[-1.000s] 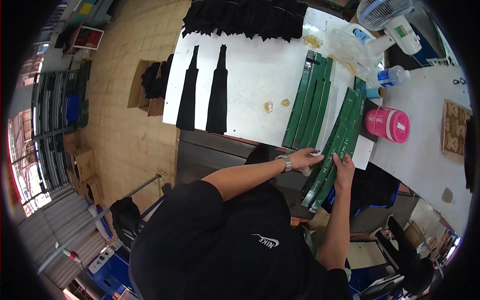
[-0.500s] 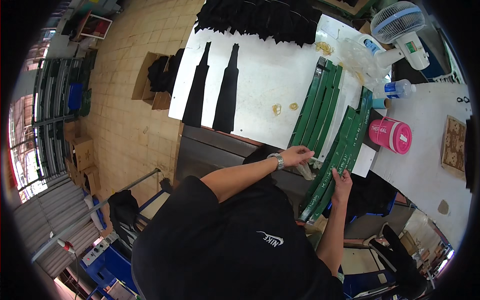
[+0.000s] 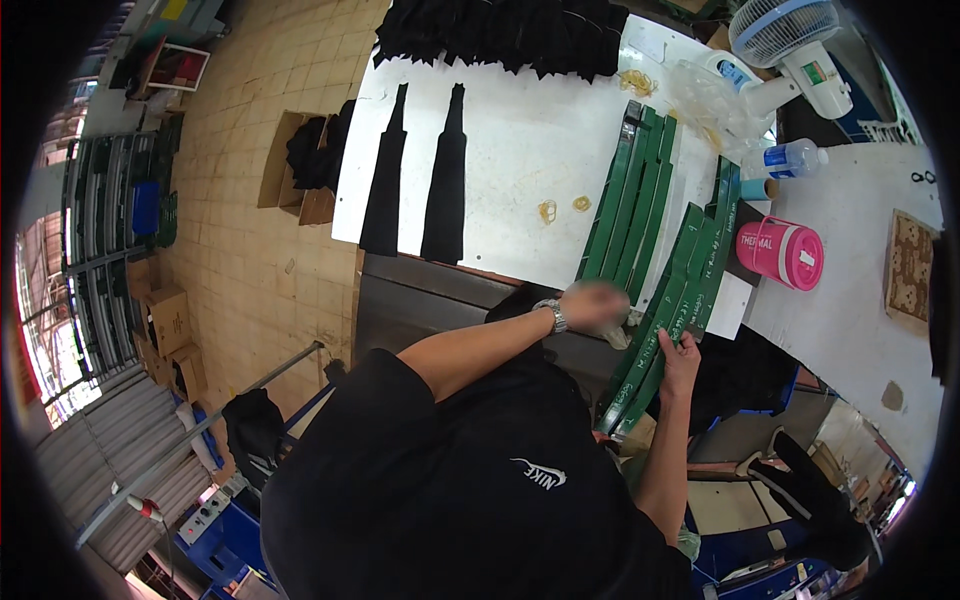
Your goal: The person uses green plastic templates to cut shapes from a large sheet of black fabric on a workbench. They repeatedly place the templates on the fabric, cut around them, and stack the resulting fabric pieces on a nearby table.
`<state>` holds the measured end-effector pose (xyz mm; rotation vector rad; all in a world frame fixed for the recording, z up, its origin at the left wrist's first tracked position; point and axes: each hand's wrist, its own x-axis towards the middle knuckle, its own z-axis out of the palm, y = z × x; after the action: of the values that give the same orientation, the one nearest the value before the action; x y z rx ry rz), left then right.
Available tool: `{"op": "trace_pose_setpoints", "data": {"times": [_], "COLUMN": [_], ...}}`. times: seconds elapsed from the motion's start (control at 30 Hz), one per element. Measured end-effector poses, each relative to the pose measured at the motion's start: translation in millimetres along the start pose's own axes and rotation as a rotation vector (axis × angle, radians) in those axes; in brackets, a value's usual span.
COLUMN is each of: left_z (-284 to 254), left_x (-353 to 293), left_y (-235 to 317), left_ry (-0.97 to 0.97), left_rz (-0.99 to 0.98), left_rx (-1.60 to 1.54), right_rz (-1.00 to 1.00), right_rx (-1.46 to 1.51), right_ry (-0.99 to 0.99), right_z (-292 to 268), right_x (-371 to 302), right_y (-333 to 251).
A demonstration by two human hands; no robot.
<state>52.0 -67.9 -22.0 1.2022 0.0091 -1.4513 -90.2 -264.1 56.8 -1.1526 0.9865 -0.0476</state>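
My right hand [image 3: 680, 362] grips the near part of a long green strip [image 3: 655, 325] with white handwriting on it, thumb and fingers at its right edge. The strip slants over the table's front edge. My left hand [image 3: 595, 305], with a metal watch at the wrist, is beside the strip's left side; its fingers are blurred, so I cannot tell what they hold. Just under it hangs a bit of clear plastic [image 3: 617, 337]. Several more green strips [image 3: 625, 200] lie side by side on the white table [image 3: 520, 160], beyond my left hand.
Two black fabric pieces [image 3: 443, 190] lie at the table's left, with a row of black fabric [image 3: 500, 38] behind. Rubber bands [image 3: 547, 211] are mid-table. On the right stand a pink thermal jug [image 3: 780, 253], a water bottle [image 3: 795, 158] and a fan [image 3: 790, 45].
My left hand has shifted slightly and is now blurred. My right hand stays on the green strip, which has moved little. The whole view has turned a little.
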Motion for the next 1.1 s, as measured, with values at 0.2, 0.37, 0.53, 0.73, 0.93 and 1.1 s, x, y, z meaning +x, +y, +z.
{"op": "trace_pose_setpoints", "data": {"times": [0.2, 0.37, 0.53, 0.73, 0.93, 1.1], "left_z": [5.8, 10.9, 9.0, 5.5, 8.7, 9.9], "left_x": [-3.6, -11.2, -17.2, -15.9, -14.4, -12.0], "left_y": [4.3, 11.2, 19.5, 17.6, 15.3, 20.8], "left_ry": [0.018, -0.004, -0.014, -0.042, -0.018, -0.063], "left_rz": [0.020, 0.007, -0.011, -0.025, -0.003, -0.036], "left_rx": [0.058, 0.030, 0.087, 0.118, 0.096, 0.214], "right_rz": [0.035, 0.017, 0.037, 0.083, 0.071, 0.079], "right_rx": [-0.028, -0.078, -0.067, -0.073, -0.038, -0.013], "right_ry": [-0.019, -0.010, -0.033, -0.022, -0.031, -0.017], "right_z": [11.2, 25.2, 30.4, 35.2, 29.4, 27.1], "right_x": [-4.8, -6.8, -9.2, -20.6, -26.2, -33.7], "right_y": [-0.4, -2.6, 2.3, -2.2, 2.8, 6.3]}}
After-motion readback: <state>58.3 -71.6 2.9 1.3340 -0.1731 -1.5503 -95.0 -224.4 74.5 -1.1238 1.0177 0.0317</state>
